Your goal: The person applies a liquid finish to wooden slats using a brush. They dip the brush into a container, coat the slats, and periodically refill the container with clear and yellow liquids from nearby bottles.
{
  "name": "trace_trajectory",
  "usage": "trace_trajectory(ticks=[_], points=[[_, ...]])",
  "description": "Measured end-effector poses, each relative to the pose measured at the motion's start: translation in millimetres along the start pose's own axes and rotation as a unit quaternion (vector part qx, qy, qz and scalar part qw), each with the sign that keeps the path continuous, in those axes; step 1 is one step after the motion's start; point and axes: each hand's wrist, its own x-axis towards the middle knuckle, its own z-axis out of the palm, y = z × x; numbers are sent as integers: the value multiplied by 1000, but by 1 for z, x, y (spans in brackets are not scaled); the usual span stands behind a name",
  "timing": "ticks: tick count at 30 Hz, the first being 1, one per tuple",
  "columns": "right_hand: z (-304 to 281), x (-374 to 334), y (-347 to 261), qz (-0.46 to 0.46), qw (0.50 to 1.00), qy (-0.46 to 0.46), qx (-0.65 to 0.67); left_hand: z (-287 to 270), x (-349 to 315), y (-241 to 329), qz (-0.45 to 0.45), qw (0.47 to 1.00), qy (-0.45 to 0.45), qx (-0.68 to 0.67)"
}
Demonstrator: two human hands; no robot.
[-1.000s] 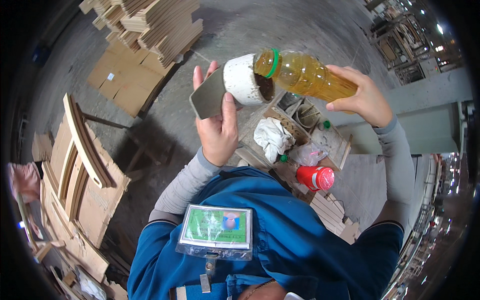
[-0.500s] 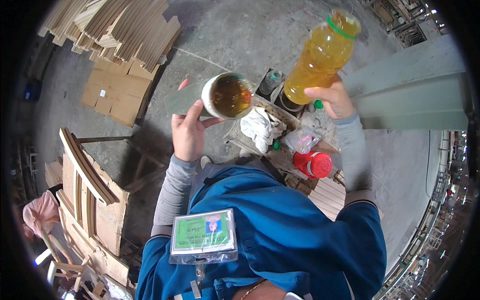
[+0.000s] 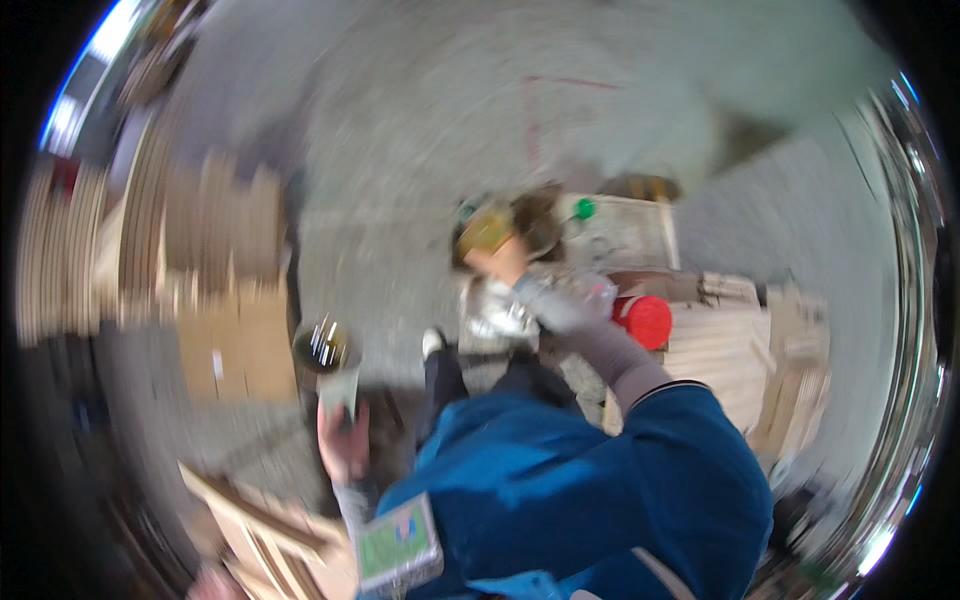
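Observation:
The picture is smeared by motion. On the left, my left hand (image 3: 343, 440) is closed on a cup of dark liquid (image 3: 325, 345). A pale flat piece (image 3: 338, 392) shows between the fingers and the cup; whether it is a handle I cannot tell. My right hand (image 3: 505, 262) reaches across to the middle, gripping a plastic bottle of yellow liquid (image 3: 487, 230). The bottle is beside dark containers on a low stand; whether it rests there I cannot tell. A crumpled white cloth (image 3: 500, 308) lies just below that hand.
A red round-topped jug (image 3: 645, 321) stands right of the cloth, near a clear plastic bag (image 3: 598, 293). A green cap (image 3: 584, 208) is farther back. Wooden slats (image 3: 715, 340) lie at right. Stacked wood (image 3: 220, 225) and a cardboard box (image 3: 238, 345) stand left, curved wooden frames (image 3: 265, 520) nearer.
My right hand has lowered the bottle from the upper right to the stand. My left hand has carried the cup down and left. My view has swung round.

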Motion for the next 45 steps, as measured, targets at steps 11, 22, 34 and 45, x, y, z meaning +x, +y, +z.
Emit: trace_trajectory(ticks=[11,22,34,45], points=[[32,-132,-16,134,946,219,-196,6,102,106,-196,937,-182,223],[-37,-487,-9,369,748,504,-225,130,59,1,-401,808,-376,213],[-58,-791,-37,510,553,652,-93,222,-195,-244,-581,579,-497,284],[-141,-923,-56,547,446,708,-32,251,-373,-396,-556,515,-524,388]])
